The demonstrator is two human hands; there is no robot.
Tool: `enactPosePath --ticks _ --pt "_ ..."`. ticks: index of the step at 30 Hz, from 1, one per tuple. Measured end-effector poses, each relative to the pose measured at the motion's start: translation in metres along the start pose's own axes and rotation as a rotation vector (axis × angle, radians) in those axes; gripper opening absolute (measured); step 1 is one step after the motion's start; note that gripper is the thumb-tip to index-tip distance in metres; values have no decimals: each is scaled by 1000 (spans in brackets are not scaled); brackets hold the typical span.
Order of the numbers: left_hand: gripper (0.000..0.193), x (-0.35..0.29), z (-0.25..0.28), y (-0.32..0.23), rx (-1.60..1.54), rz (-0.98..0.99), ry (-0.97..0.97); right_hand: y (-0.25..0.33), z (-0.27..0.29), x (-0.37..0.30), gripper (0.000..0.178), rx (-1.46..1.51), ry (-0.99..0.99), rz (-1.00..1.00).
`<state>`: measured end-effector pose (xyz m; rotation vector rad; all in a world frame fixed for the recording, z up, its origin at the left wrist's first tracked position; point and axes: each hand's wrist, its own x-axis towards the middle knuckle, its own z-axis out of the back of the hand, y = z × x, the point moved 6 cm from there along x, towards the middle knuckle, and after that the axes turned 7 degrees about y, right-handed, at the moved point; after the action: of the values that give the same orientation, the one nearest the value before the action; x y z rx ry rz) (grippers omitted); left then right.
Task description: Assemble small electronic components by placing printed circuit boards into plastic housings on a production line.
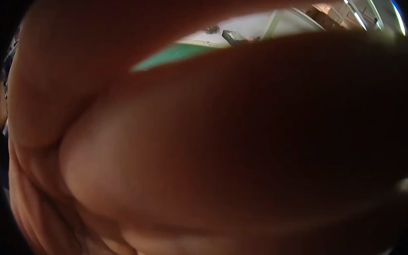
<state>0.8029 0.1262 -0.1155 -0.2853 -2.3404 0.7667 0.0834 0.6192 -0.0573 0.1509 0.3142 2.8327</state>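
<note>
A hand held right against the lens fills nearly the whole view, dark and blurred. From its place at the left side and its fingers reaching to the right, it looks like my left hand. The upper digit and the broad finger below it stand apart, with a narrow gap between them. Their tips run out of sight, and nothing shows between them. My right hand is not in view.
Through the gap show a green mat, a white surface beyond it and a small dark grey block-shaped object. Bright strip lights glow at the upper right. Most else is hidden.
</note>
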Motion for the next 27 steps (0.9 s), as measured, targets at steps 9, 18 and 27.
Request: enactPosePath --ticks 9,18,27 --pt "33 71 72 -95 234 -253 -181 63 -3 31 14 -1 23 96" --pt "17 509 233 -295 308 -279 -326 -18 1 25 18 -22 -96 -42" --pt "22 475 285 -303 436 30 -131 48 16 1 18 -80 -161 298"
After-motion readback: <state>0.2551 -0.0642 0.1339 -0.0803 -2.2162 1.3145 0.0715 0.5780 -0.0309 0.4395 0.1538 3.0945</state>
